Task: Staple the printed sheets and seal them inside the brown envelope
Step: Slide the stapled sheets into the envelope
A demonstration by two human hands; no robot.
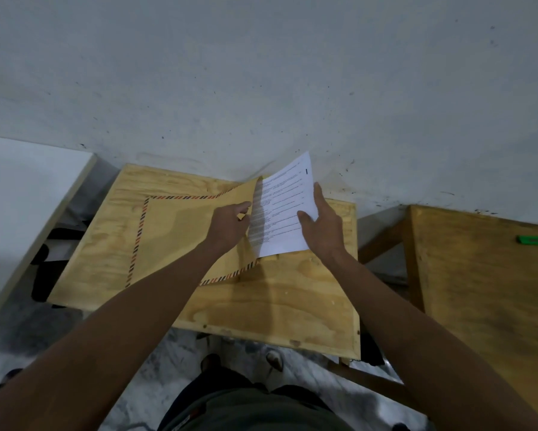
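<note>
Printed sheets (285,209) partly inside brown envelope (180,234), left edge tucked into the open mouth, rest sticking out. Envelope flat on plywood bench (277,309). Right hand (322,227) pinching the sheets; left hand (229,227) gripping the envelope's mouth edge.

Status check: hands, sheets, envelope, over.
Left hand holding brown envelope mouth open. Right hand feeding printed sheets in, partly inserted. Green object on side table, clear of work.
</note>
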